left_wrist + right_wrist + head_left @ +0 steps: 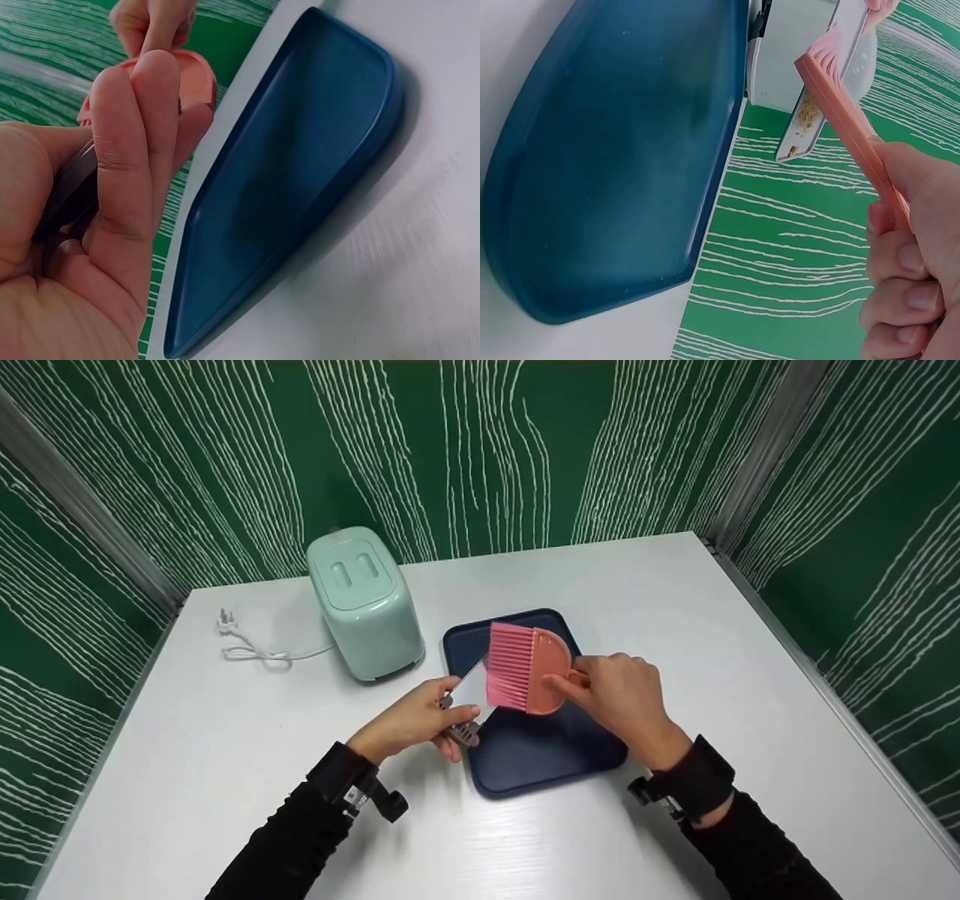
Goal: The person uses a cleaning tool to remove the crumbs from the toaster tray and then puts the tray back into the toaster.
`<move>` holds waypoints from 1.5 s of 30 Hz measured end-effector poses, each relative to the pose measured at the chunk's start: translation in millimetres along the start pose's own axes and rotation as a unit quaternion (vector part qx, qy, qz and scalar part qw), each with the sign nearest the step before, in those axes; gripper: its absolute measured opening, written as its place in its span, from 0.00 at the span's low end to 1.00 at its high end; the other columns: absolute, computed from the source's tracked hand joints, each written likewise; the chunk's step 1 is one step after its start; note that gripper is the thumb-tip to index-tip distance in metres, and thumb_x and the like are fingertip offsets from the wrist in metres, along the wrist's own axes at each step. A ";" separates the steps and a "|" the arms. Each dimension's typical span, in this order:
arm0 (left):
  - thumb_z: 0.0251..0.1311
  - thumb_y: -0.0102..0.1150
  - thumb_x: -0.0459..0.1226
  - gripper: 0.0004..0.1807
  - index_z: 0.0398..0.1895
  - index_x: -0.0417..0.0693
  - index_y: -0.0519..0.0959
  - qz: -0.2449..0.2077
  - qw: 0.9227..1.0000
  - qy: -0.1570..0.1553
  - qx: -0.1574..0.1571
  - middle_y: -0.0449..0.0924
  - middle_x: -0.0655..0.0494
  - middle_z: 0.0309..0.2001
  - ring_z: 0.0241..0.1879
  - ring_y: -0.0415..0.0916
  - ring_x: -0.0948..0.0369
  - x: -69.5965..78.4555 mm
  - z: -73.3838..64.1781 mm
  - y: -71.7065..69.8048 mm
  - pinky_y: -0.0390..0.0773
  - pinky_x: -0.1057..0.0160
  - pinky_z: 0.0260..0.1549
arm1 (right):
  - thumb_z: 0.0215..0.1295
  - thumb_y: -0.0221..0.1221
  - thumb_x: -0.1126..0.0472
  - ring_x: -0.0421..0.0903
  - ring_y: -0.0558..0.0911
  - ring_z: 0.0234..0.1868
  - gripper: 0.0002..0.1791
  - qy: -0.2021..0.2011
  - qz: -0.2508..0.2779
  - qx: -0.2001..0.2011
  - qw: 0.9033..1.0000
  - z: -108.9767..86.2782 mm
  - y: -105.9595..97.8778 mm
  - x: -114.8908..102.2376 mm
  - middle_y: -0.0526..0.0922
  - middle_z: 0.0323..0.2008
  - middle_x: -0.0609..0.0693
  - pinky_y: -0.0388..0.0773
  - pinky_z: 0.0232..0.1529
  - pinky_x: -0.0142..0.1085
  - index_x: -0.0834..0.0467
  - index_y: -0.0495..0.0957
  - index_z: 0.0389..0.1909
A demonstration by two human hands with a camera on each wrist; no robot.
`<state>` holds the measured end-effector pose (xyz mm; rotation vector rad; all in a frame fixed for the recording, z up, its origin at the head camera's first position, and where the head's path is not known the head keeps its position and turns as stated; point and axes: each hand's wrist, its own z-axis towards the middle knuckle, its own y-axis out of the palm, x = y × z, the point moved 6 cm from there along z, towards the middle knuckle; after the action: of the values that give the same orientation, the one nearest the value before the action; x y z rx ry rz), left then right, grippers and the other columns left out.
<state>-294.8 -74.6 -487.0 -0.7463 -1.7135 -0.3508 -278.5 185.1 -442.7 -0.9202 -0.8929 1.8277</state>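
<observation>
Table [225, 780]: white, blue tray [555, 750] on it
Left hand [424, 720]: gripping slim pan [471, 688] with crumbs [808, 116], above tray
Right hand [626, 694]: we see it pinching orange brush [550, 671], bristles [510, 667] at pan

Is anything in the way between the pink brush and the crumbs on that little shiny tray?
Nothing that I can see. In the right wrist view, the brush has its bristles at the small tray, with crumbs showing uncovered nearby.

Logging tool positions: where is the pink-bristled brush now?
In the head view, just right of centre: the right hand holds the brush over the navy tray, bristles leftward at the small pan in the left hand.
</observation>
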 end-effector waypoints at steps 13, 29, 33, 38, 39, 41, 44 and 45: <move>0.79 0.60 0.39 0.48 0.87 0.36 0.40 -0.034 0.999 -0.009 -0.001 0.91 0.33 0.40 0.20 0.87 0.61 -3.1 -4.4 -0.9 0.87 0.64 0.24 | 0.65 0.73 0.39 0.41 0.59 0.12 0.36 -0.011 -0.026 0.043 0.999 -3.9 -3.6 13.3 0.56 0.12 0.40 0.45 0.19 0.35 0.51 0.61 0.13; 0.80 0.56 0.37 0.20 0.68 0.40 0.70 -0.049 0.998 0.024 -0.005 0.89 0.50 0.27 0.18 0.85 0.62 -2.5 -4.5 -2.0 0.85 0.65 0.21 | 0.64 0.73 0.38 0.42 0.57 0.12 0.37 -0.009 -0.049 0.081 0.995 -7.6 -8.2 30.9 0.56 0.11 0.42 0.43 0.19 0.35 0.51 0.60 0.12; 0.80 0.54 0.35 0.15 0.64 0.41 0.71 -0.043 0.999 0.026 -0.008 0.88 0.51 0.26 0.18 0.85 0.63 -1.6 -5.5 -1.6 0.85 0.64 0.21 | 0.64 0.73 0.39 0.41 0.56 0.12 0.37 -0.013 -0.057 0.085 0.995 -8.8 -10.7 33.0 0.55 0.11 0.42 0.42 0.19 0.35 0.52 0.60 0.12; 0.80 0.52 0.34 0.15 0.64 0.40 0.72 -0.032 0.999 0.025 -0.007 0.88 0.51 0.26 0.17 0.84 0.63 -1.6 -5.1 -1.5 0.84 0.65 0.20 | 0.65 0.73 0.39 0.42 0.57 0.11 0.36 -0.014 -0.069 0.084 0.994 -8.5 -11.9 35.3 0.57 0.10 0.43 0.43 0.18 0.34 0.52 0.61 0.12; 0.79 0.52 0.34 0.16 0.64 0.40 0.72 -0.029 0.999 0.024 -0.006 0.88 0.51 0.26 0.17 0.84 0.63 -1.7 -4.9 -1.5 0.84 0.65 0.20 | 0.65 0.73 0.40 0.42 0.57 0.11 0.36 -0.014 -0.071 0.085 0.994 -8.4 -12.3 35.9 0.57 0.10 0.44 0.43 0.18 0.34 0.52 0.62 0.12; 0.79 0.52 0.34 0.16 0.65 0.40 0.72 -0.026 0.999 0.023 -0.005 0.88 0.50 0.26 0.17 0.84 0.63 -1.5 -4.5 -1.8 0.84 0.65 0.20 | 0.66 0.73 0.40 0.42 0.58 0.11 0.36 -0.014 -0.072 0.088 0.993 -8.3 -13.5 37.1 0.58 0.10 0.44 0.44 0.18 0.35 0.52 0.62 0.12; 0.79 0.52 0.34 0.16 0.65 0.40 0.72 -0.022 0.999 0.023 -0.004 0.87 0.50 0.27 0.17 0.84 0.63 -1.3 -4.0 -2.2 0.84 0.65 0.20 | 0.66 0.73 0.40 0.43 0.59 0.12 0.35 -0.014 -0.073 0.099 0.992 -9.0 -16.5 39.1 0.58 0.11 0.44 0.45 0.18 0.35 0.52 0.63 0.13; 0.79 0.51 0.34 0.16 0.64 0.39 0.72 -0.021 0.999 0.024 -0.005 0.87 0.50 0.27 0.17 0.84 0.63 -1.2 -3.9 -2.4 0.84 0.65 0.20 | 0.66 0.72 0.40 0.43 0.59 0.12 0.35 -0.015 -0.074 0.102 0.992 -9.2 -17.9 39.3 0.58 0.11 0.44 0.46 0.18 0.35 0.52 0.63 0.13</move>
<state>-293.3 -79.0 -486.6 -0.7034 -1.6848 -0.4038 -277.1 229.2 -440.7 -0.6823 -0.7556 1.7712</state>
